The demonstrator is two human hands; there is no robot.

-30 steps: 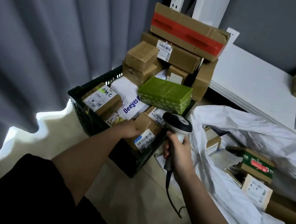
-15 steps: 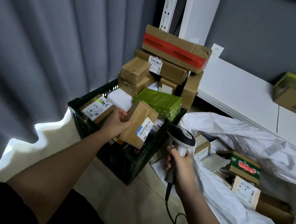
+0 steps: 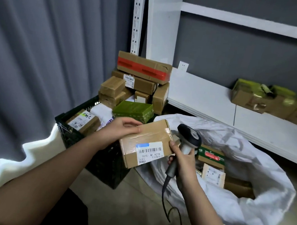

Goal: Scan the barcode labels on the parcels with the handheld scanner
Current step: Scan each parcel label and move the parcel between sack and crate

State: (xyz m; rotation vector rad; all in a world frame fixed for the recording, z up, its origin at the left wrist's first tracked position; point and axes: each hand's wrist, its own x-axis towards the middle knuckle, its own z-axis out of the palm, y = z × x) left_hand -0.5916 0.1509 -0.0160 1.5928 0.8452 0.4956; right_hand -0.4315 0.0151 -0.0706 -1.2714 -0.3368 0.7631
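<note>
Since half a second ago the cardboard parcel [image 3: 146,145] has been lifted clear of the black crate [image 3: 79,138] and turned so its barcode label [image 3: 150,152] faces up toward the person. The left hand [image 3: 122,130] grips the parcel's far upper edge, steadying it in the air in front of the crate. The right hand [image 3: 183,159] is closed around the handheld scanner [image 3: 186,144], its thumb touching the parcel's right end; the scanner head seems to point away from the label, so aiming likely comes next. Behind, more parcels are piled in the crate, others lie in the white sack [image 3: 247,177], and boxes sit on the shelf [image 3: 209,100].
</note>
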